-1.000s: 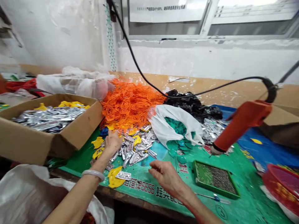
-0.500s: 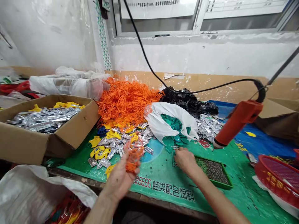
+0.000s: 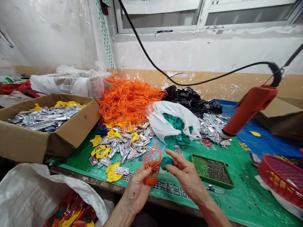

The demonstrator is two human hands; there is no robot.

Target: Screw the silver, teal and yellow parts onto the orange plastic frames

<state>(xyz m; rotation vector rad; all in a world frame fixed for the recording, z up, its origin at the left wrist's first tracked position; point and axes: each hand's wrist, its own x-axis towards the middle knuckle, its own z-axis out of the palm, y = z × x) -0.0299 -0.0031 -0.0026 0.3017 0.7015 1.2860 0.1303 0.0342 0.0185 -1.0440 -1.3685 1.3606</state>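
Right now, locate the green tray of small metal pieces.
In the head view, the green tray sits right of the right hand, with the red basket farther right.

Head-worn camera, facing forward and down, close above left hand [image 3: 136, 192], right hand [image 3: 186, 175], workbench [image 3: 239, 195].

**Two hands, two pieces, one tray**

You have one orange lattice piece [image 3: 152, 164] in your left hand [image 3: 136, 192] and one teal piece [image 3: 166, 162] in your right hand [image 3: 187, 176], both just left of the one green tray [image 3: 210, 182]. Right of that tray: one red basket [image 3: 261, 171], one orange heat gun [image 3: 249, 107].
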